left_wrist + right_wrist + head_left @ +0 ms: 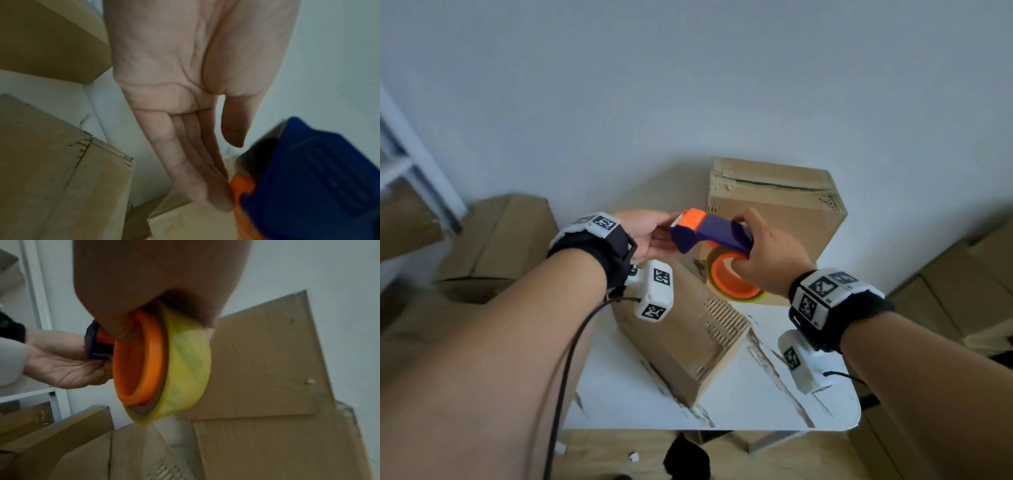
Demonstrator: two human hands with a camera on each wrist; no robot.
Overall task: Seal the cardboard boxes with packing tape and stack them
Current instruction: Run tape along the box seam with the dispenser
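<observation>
Holding a blue-and-orange plastic tape dispenser [710,236] in mid-air over a white table [774,394], right hand [767,257] wrapped round its blue body and gripping it, fingers through the orange core of the yellowish roll of clear packing tape [185,363]. Meeting its toothed orange nose from the left, left hand [650,236], fingers [197,186] straight and relaxed, tips touching the orange end, gripping nothing; whether a loose tape end lies between them, cannot tell.

Lying directly below the dispenser, a long brown cardboard box [685,339] on the table, long axis running from near right to far left, top seam apparently not yet taped. Standing beyond it against the pale wall, a taller brown cardboard box [774,202] with a dark slit along its top. Pointing left along roughly that same line, dispenser nose, with the left hand nearer the box's far end. Judged next: drawing tape free, then down onto the lower box.

Flanking the table on both sides, more cardboard boxes [500,246].
</observation>
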